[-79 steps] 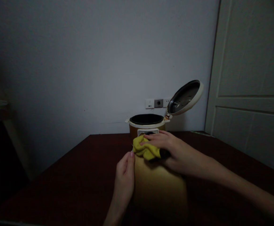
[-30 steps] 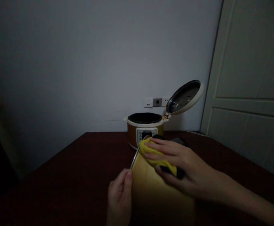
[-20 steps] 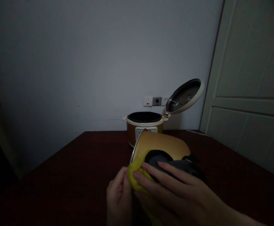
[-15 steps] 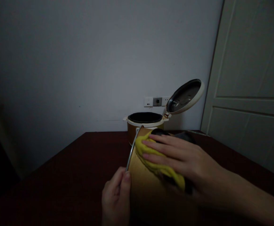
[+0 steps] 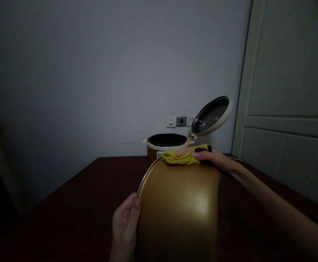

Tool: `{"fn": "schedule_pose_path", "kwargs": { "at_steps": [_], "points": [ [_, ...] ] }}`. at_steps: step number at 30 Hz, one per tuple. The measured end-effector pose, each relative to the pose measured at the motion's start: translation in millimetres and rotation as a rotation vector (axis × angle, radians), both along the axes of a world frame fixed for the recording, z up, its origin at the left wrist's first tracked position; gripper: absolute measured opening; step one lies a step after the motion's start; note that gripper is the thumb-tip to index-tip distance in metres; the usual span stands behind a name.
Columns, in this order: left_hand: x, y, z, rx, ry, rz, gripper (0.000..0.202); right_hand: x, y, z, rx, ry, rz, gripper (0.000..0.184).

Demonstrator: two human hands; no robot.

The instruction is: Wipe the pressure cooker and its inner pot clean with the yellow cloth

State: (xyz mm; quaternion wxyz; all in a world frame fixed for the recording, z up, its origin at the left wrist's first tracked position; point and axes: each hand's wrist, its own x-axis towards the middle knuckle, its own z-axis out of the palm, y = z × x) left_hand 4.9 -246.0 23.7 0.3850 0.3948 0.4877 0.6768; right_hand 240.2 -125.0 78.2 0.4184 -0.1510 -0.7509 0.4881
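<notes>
A gold-coloured rice cooker inner pot (image 5: 175, 203) lies tipped on its side in front of me, its silvery rim facing left. My left hand (image 5: 126, 220) is closed on that rim, thumb on the outer wall. On the upper side of the pot my right hand (image 5: 212, 156) presses a yellow cloth (image 5: 182, 157) with a black part against the gold surface. Some right fingers are hidden behind the cloth. Just beyond stands the rice cooker (image 5: 152, 151), its lid (image 5: 212, 116) raised and its dark inside showing.
The dark red table (image 5: 93, 189) reaches back to a pale wall (image 5: 93, 72). Wall sockets (image 5: 181, 121) sit behind the cooker. A panelled door (image 5: 290, 109) rises along the right side. Something dark stands at the far left edge.
My right hand and the cloth have moved from the pot's near side up to its far upper side, uncovering more gold wall. My left hand keeps the rim and has shifted slightly left.
</notes>
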Motion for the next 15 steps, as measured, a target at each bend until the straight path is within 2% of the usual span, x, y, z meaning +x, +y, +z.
{"fn": "schedule_pose_path", "kwargs": {
  "at_steps": [7, 11, 15],
  "points": [
    [-9.1, 15.2, -8.1, -0.033, -0.160, -0.082, 0.042, 0.0, 16.8, -27.2, -0.249, 0.204, 0.088, 0.031],
    [-12.8, 22.4, -10.9, -0.124, -0.278, -0.133, 0.043, -1.7, 19.4, -38.0, -0.424, 0.343, 0.085, 0.036],
    [-11.0, 27.1, -11.1, -0.125, -0.375, -0.247, 0.038, -7.0, 17.7, -42.4, -0.490, 0.443, 0.008, 0.040]
  ]
}}
